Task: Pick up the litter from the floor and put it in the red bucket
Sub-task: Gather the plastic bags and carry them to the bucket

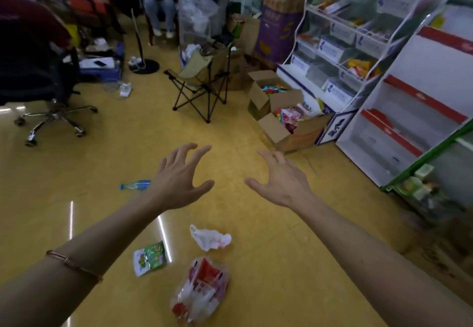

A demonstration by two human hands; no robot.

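Litter lies on the yellow floor below my outstretched arms. A crumpled white tissue [210,240] sits near the middle, a green snack packet [149,258] to its left, and a red-and-clear plastic wrapper [202,289] nearest me. A small blue plastic bottle [135,185] lies farther off, just left of my left hand. My left hand [179,178] and my right hand [279,178] hover above the floor with fingers spread, holding nothing. No red bucket is in view.
A folding camp chair [202,81] stands ahead. Open cardboard boxes [286,122] of snacks sit at the right beside white display shelves [399,111]. An office chair [46,88] is at the left. A seated person [160,9] is at the back.
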